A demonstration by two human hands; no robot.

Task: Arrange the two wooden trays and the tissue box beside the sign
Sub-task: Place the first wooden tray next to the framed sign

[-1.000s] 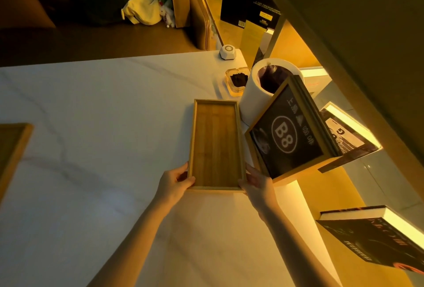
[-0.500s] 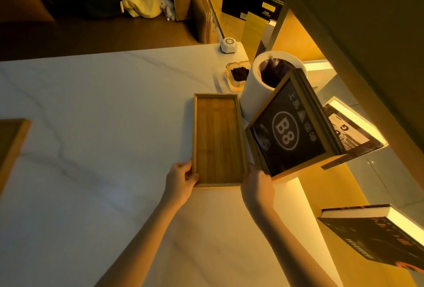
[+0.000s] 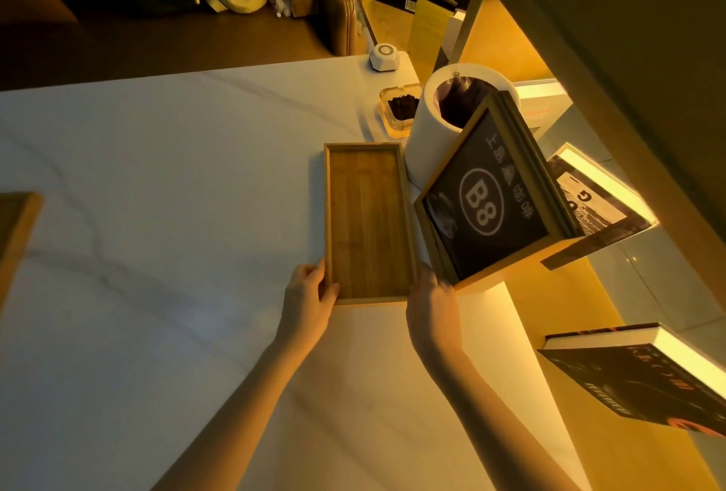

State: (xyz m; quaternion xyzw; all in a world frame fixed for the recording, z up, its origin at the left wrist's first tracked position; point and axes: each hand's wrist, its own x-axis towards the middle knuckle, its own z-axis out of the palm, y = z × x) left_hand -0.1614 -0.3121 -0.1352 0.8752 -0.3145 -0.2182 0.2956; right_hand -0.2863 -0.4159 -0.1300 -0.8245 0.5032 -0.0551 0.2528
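A long wooden tray (image 3: 367,219) lies flat on the white marble table (image 3: 157,215), its right side close beside the dark framed "B8" sign (image 3: 485,200). My left hand (image 3: 310,300) grips the tray's near left corner, thumb over the rim. My right hand (image 3: 432,304) holds the near right corner, between tray and sign base. A second wooden tray (image 3: 15,231) shows only partly at the left edge of the view. No tissue box is in view.
Behind the sign stands a white cylindrical bin (image 3: 444,125) with a dark liner. A glass ashtray (image 3: 400,109) and a small white call button (image 3: 384,57) sit at the table's far right corner. Lit books (image 3: 644,376) jut out on the right, beyond the table's edge.
Both hands have slid the tray a little away from me and closer alongside the sign. The hands keep their grip on its near corners.
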